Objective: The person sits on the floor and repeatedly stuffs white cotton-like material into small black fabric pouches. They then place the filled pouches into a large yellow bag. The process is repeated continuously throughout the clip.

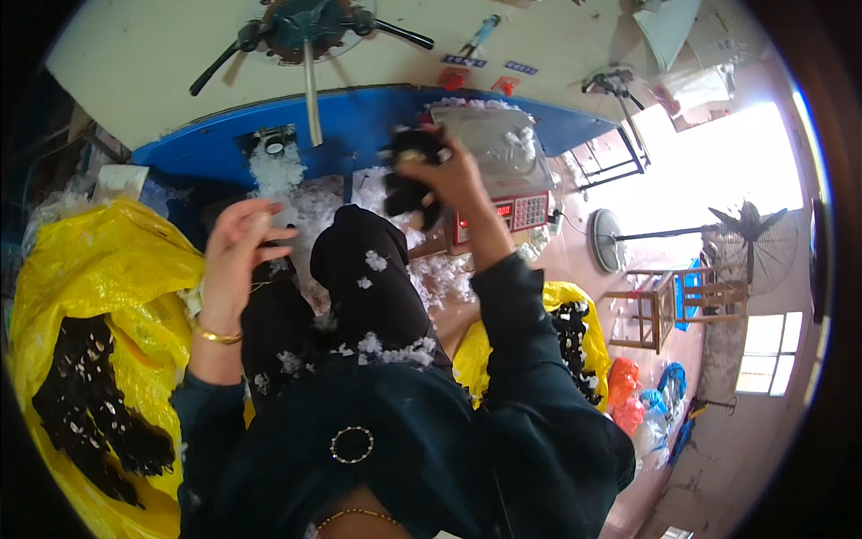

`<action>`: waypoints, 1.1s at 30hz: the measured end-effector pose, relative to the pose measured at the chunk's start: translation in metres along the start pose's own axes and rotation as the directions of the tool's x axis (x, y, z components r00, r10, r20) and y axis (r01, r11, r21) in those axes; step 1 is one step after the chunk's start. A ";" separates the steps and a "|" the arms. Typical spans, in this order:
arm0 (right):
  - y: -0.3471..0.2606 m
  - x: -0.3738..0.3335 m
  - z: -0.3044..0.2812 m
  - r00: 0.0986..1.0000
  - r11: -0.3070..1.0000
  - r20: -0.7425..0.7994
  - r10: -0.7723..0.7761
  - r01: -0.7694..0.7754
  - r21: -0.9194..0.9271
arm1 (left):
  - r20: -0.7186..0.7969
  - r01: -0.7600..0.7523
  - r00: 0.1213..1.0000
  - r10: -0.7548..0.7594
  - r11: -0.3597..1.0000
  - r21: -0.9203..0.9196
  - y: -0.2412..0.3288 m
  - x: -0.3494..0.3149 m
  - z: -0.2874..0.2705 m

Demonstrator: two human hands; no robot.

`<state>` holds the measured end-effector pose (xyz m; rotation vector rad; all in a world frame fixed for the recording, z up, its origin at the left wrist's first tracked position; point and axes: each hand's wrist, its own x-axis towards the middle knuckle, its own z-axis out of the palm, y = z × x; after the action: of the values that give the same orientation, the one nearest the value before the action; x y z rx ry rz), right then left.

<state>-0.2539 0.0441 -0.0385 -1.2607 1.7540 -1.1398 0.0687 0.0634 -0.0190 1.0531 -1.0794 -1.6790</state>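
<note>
My right hand (451, 180) grips a black plush piece (415, 180) with a pale patch, held over the near side of a digital scale (503, 216). A translucent plastic tray (494, 148) rests on the scale, with a tuft of white stuffing in it. My left hand (241, 247) is raised over my left thigh, fingers apart, and nothing shows in it. Ahead, between the hands, a metal filling tube (312, 94) sticks out from a machine panel. Beside my left hand a yellow sack (135, 260) holds black fabric pieces (99, 404) with pale spots.
Loose white stuffing (278, 171) lies under the blue machine edge (215, 130) and clings to my trousers. Another yellow sack (471, 355) with black pieces stands at my right. Farther right are a standing fan (750, 234), a wooden stool (660, 310) and several coloured bags (624, 382).
</note>
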 end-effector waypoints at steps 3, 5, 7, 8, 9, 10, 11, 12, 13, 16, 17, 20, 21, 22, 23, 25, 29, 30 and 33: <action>0.098 0.056 -0.105 0.987 0.862 -0.149 0.058 -0.125 -0.491 | -0.202 0.040 0.977 -0.060 0.994 -0.098 -0.020 0.001 -0.043; 0.115 0.066 -0.131 0.933 0.900 -0.188 0.307 -0.349 -0.261 | -0.206 0.009 0.978 -0.025 0.997 -0.075 -0.020 -0.004 -0.051; 0.103 0.061 -0.134 0.899 0.858 -0.245 0.364 -0.426 -0.288 | -0.184 0.020 0.983 -0.029 0.998 -0.052 -0.024 -0.011 -0.057; 0.132 0.066 -0.149 0.905 0.856 -0.321 0.279 -0.386 -0.345 | -0.154 0.045 0.987 -0.054 0.997 -0.061 -0.029 -0.012 -0.057; 0.149 0.070 -0.160 0.908 0.846 -0.373 0.188 -0.343 -0.408 | -0.140 0.069 0.987 -0.079 0.995 -0.070 -0.034 -0.015 -0.059; 0.153 0.067 -0.163 0.889 0.854 -0.423 0.177 -0.352 -0.382 | -0.159 0.088 0.983 -0.096 0.994 -0.058 -0.038 -0.021 -0.062; 0.157 0.064 -0.166 0.866 0.862 -0.472 0.167 -0.360 -0.357 | -0.178 0.107 0.977 -0.114 0.993 -0.048 -0.042 -0.027 -0.064; 0.160 0.062 -0.171 0.840 0.869 -0.519 0.156 -0.367 -0.333 | -0.198 0.127 0.971 -0.132 0.991 -0.040 -0.047 -0.032 -0.067; 0.158 0.057 -0.180 0.797 0.876 -0.546 0.259 -0.432 -0.214 | -0.213 0.127 0.969 -0.128 0.992 -0.018 -0.053 -0.036 -0.071; 0.167 0.047 -0.223 0.708 0.849 -0.559 0.431 -0.528 -0.013 | -0.259 0.131 0.959 -0.119 0.991 0.032 -0.068 -0.041 -0.081; 0.160 0.043 -0.225 0.735 0.866 -0.502 0.455 -0.498 0.055 | -0.262 0.137 0.957 -0.122 0.990 0.039 -0.071 -0.045 -0.086; 0.104 0.056 -0.169 0.678 0.805 -0.490 0.547 -0.587 0.087 | -0.342 0.078 0.940 -0.013 0.981 0.177 -0.076 -0.057 -0.098; 0.108 0.062 -0.158 0.752 0.830 -0.421 0.508 -0.558 0.004 | -0.385 0.064 0.922 0.030 0.971 0.229 -0.079 -0.060 -0.105; 0.117 0.070 -0.144 0.817 0.851 -0.337 0.469 -0.520 -0.076 | -0.426 0.052 0.901 0.081 0.955 0.292 -0.079 -0.066 -0.115; 0.120 0.077 -0.128 0.871 0.870 -0.242 0.428 -0.469 -0.154 | -0.466 0.045 0.875 0.134 0.935 0.352 -0.080 -0.072 -0.128; 0.100 0.095 -0.095 0.865 0.722 -0.269 0.424 -0.502 -0.476 | -0.555 0.088 0.789 0.262 0.847 0.524 -0.085 -0.100 -0.178; 0.052 0.032 -0.018 0.987 0.950 0.147 0.065 -0.016 -0.311 | -0.673 0.449 0.431 0.601 0.504 0.738 -0.084 -0.184 -0.255; 0.032 0.008 -0.010 0.986 0.886 0.158 0.061 0.020 -0.463 | -0.682 0.536 0.311 0.662 0.470 0.701 -0.082 -0.205 -0.275; 0.104 -0.035 -0.041 0.965 0.920 0.225 -0.133 0.204 -0.334 | -0.720 0.856 0.033 0.693 0.352 0.378 -0.071 -0.276 -0.317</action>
<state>-0.3162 0.1032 -0.1176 -1.7100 1.7754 -0.7714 0.4273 0.2716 -0.1169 2.6171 -0.6680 0.5433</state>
